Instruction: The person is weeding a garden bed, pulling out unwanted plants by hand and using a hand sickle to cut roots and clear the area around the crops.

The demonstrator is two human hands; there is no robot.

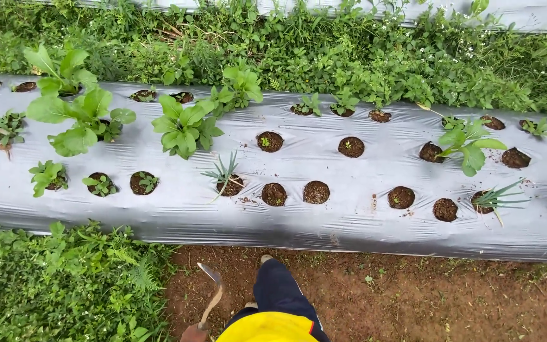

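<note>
My left hand (191, 333) shows only at the bottom edge, left of my yellow shirt (267, 328). It grips the wooden handle of a small sickle (211, 292) whose curved metal blade points up and away over the bare soil. My right hand is out of view. My leg in dark blue trousers (276, 285) steps toward a raised bed covered in silver plastic sheet (324, 218). The sheet has rows of round soil-filled holes (316, 192). Some hold leafy green plants (185, 126), some thin grassy shoots (224, 172).
A brown dirt path (413, 297) runs along the bed's near side. Dense weeds and ferns (58, 285) fill the lower left. A thick band of green weeds (349, 57) lies beyond the bed, with another strip of silver sheet (527, 12) at the top.
</note>
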